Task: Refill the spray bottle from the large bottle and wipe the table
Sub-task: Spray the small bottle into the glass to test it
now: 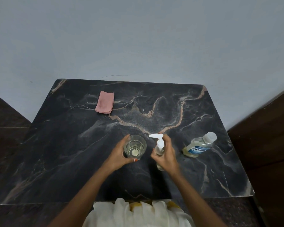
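Note:
A small clear spray bottle (159, 149) with a white pump head stands upright near the middle of the dark marble table (72, 153). My right hand (166, 155) is wrapped around its body. My left hand (120, 154) grips a clear drinking glass (135, 147) that stands just left of the bottle and holds a little pale liquid. The large bottle (198, 145), clear with a blue label and a clear cap, stands to the right with yellowish liquid low inside. A folded pink cloth (104, 102) lies at the back left of the table.
A pale blue wall (138, 38) runs behind the table's far edge. Dark floor shows on the left, and dark wooden furniture (272, 136) stands close to the table's right side. My white garment (138, 213) is at the near edge.

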`<state>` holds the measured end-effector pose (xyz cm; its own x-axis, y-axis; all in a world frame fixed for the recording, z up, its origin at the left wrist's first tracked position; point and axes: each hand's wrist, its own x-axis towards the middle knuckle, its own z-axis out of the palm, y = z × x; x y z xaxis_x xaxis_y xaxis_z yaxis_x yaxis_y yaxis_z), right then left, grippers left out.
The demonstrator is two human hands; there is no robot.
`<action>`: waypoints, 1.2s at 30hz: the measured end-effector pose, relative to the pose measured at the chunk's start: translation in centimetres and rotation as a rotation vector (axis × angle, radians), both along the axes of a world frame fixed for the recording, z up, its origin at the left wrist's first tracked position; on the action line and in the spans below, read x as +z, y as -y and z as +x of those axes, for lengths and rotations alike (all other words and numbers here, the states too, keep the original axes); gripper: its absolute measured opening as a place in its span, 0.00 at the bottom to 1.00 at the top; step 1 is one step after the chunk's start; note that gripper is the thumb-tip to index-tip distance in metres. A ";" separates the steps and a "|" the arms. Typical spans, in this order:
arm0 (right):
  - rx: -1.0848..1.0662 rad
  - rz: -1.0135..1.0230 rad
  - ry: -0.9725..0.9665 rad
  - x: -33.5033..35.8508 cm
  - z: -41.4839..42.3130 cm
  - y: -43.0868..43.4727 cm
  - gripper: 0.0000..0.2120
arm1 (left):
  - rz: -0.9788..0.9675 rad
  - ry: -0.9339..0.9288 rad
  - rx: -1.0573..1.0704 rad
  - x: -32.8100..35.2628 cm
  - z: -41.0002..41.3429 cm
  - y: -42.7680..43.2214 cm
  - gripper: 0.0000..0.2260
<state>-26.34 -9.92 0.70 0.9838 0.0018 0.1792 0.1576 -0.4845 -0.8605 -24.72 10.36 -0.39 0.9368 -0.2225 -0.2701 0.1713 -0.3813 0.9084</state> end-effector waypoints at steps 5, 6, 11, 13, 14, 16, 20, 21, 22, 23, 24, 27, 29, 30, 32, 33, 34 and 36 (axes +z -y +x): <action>0.068 -0.154 0.051 -1.0 -0.4 -0.6 0.40 | 0.013 0.038 -0.011 0.1 -0.1 0.0 0.44; 0.065 -0.185 0.058 -1.1 -0.5 -0.7 0.39 | 0.010 0.042 -0.011 0.2 -0.1 0.1 0.44; 0.114 -0.244 0.047 -1.1 -0.8 -0.8 0.33 | 0.006 0.054 -0.015 0.4 -0.2 0.1 0.44; 0.133 -0.262 0.038 -1.2 -0.9 -0.8 0.28 | 0.005 0.052 -0.015 0.4 -0.2 0.1 0.44; 0.139 -0.271 0.035 -1.2 -0.9 -0.8 0.25 | 0.004 0.049 -0.014 0.4 -0.2 0.1 0.44; 0.153 -0.298 0.037 -1.0 -0.9 -0.8 0.22 | 0.005 0.044 -0.015 0.4 -0.2 0.2 0.44; 0.186 -0.360 0.041 -0.8 -0.7 -0.6 0.21 | 0.012 0.043 -0.019 0.5 -0.2 0.2 0.44; 0.188 -0.372 0.040 -0.8 -0.7 -0.6 0.21 | 0.018 0.044 -0.019 0.5 -0.2 0.2 0.44; 0.188 -0.376 0.036 -0.9 -0.6 -0.5 0.20 | 0.023 0.044 -0.018 0.5 -0.2 0.2 0.44; 0.187 -0.373 0.026 -0.8 -0.6 -0.5 0.21 | 0.024 0.042 -0.016 0.5 -0.2 0.2 0.44; 0.184 -0.367 0.017 -0.8 -0.5 -0.6 0.22 | 0.022 0.039 -0.012 0.6 -0.2 0.2 0.44; 0.185 -0.361 0.019 -0.6 -0.5 -0.6 0.25 | 0.016 0.036 -0.011 0.6 -0.2 0.2 0.44; 0.185 -0.362 0.026 -0.6 -0.5 -0.6 0.25 | 0.023 0.038 -0.014 0.6 -0.2 0.2 0.44; 0.182 -0.362 0.027 -0.5 -0.4 -0.6 0.24 | 0.023 0.039 -0.014 0.6 -0.2 0.2 0.44; 0.181 -0.373 0.037 -0.4 -0.4 -0.7 0.22 | 0.015 0.041 -0.011 0.7 -0.2 0.2 0.44; 0.187 -0.382 0.047 -0.4 -0.4 -0.7 0.21 | 0.014 0.041 -0.011 0.7 -0.3 0.2 0.44; 0.196 -0.389 0.056 -0.4 -0.4 -0.6 0.20 | 0.015 0.040 -0.012 0.7 -0.3 0.2 0.44; 0.210 -0.398 0.069 -0.4 -0.4 -0.5 0.19 | 0.016 0.036 -0.013 0.7 -0.3 0.2 0.44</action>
<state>-26.76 -9.37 0.28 0.9406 0.2821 0.1889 0.3380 -0.7269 -0.5978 -25.02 10.15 0.29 0.9432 -0.2304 -0.2393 0.1333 -0.3974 0.9079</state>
